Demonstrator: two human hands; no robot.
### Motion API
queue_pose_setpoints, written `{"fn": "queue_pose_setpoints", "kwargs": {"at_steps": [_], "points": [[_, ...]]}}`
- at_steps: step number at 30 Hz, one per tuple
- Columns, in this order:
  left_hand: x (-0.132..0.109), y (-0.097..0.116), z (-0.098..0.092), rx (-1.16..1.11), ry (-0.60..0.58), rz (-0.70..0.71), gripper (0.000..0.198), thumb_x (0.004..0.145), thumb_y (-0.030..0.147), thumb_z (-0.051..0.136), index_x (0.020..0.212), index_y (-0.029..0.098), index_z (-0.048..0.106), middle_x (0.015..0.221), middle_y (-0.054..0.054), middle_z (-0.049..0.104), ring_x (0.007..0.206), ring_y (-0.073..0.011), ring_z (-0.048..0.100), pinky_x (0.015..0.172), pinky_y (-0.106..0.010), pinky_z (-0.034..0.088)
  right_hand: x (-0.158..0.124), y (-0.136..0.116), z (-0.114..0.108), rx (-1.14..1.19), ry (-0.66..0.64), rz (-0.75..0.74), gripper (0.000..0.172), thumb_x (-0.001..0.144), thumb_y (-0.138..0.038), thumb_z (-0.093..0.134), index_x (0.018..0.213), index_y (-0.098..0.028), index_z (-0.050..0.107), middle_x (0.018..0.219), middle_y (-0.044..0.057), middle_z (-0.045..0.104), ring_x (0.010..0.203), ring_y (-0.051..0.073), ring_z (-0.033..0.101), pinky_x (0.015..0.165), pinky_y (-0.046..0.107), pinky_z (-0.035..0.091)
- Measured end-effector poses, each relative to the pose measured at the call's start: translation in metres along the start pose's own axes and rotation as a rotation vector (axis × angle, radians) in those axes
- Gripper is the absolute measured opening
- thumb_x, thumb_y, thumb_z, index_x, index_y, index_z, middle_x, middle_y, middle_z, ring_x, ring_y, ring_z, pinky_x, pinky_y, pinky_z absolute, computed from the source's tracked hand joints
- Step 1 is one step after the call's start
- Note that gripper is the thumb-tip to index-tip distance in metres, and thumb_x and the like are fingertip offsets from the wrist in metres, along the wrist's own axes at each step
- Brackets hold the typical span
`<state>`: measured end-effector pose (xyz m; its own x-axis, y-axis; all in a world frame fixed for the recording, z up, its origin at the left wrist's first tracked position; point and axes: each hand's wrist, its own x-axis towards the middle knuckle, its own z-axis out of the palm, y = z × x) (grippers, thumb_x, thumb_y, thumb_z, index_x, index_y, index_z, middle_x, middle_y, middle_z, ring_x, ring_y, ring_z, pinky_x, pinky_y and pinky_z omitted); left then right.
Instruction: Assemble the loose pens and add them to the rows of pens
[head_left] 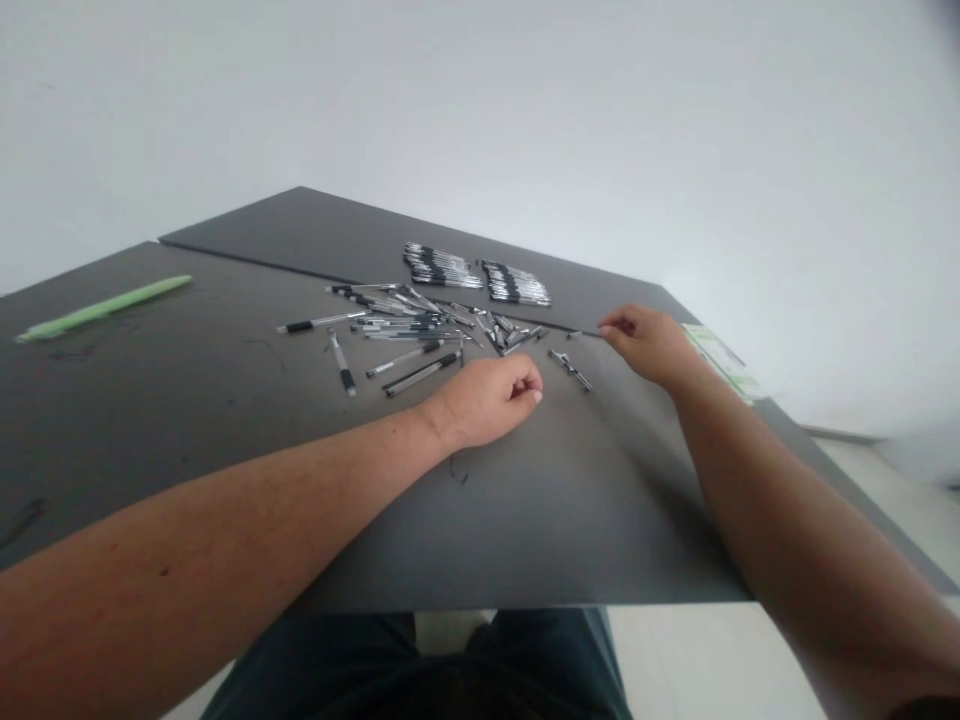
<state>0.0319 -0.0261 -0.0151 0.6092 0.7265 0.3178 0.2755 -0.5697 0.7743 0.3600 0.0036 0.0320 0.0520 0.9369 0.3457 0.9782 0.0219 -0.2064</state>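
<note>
My left hand (491, 400) rests low over the table in front of a loose pile of pens, its fingers curled and the thumb pressed to them. Whatever it may hold is hidden. To the right, my right hand (649, 345) is pinched above the table, and I cannot make out anything between its fingertips. Just left of those fingertips lies a small clear piece (574, 335). Between the hands are a few small dark and silver pen parts (571, 370). Clear pens with black grips (401, 325) lie scattered beyond my left hand, beside a heap of short pen parts (510, 333).
Two neat rows of pens, a left row (441, 267) and a right row (517, 283), lie toward the back of the grey table (525, 520). A long green stick-like object (105, 308) is at far left. A green and white sheet (721, 360) lies behind my right forearm.
</note>
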Motion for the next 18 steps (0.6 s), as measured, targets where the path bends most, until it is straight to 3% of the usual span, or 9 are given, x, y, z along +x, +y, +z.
{"fn": "queue_pose_setpoints", "kwargs": {"at_steps": [5, 11, 18], "points": [[0.000, 0.001, -0.002, 0.030, -0.013, -0.011, 0.006, 0.096, 0.021, 0.067, 0.095, 0.023, 0.072, 0.085, 0.001, 0.080, 0.081, -0.0179, 0.074, 0.075, -0.030, 0.050, -0.021, 0.005, 0.012, 0.031, 0.065, -0.012, 0.026, 0.100, -0.037, 0.064, 0.111, -0.024, 0.084, 0.105, 0.011, 0.085, 0.096, 0.030, 0.077, 0.089, 0.042, 0.061], [0.000, -0.002, -0.003, 0.055, -0.025, -0.026, 0.006, 0.097, 0.025, 0.068, 0.097, 0.022, 0.074, 0.085, 0.000, 0.081, 0.080, -0.0174, 0.074, 0.075, -0.031, 0.050, -0.024, 0.003, 0.027, 0.046, -0.028, -0.085, 0.027, 0.099, -0.034, 0.065, 0.114, -0.022, 0.084, 0.106, 0.012, 0.084, 0.094, 0.029, 0.075, 0.093, 0.041, 0.060], [-0.002, 0.000, -0.007, 0.122, -0.032, 0.029, 0.007, 0.098, 0.025, 0.067, 0.097, 0.022, 0.074, 0.082, 0.002, 0.079, 0.075, -0.0156, 0.072, 0.073, -0.029, 0.049, -0.026, -0.006, 0.025, 0.062, -0.041, -0.154, 0.024, 0.100, -0.034, 0.066, 0.113, -0.024, 0.084, 0.106, 0.011, 0.085, 0.093, 0.028, 0.075, 0.092, 0.040, 0.059]]}}
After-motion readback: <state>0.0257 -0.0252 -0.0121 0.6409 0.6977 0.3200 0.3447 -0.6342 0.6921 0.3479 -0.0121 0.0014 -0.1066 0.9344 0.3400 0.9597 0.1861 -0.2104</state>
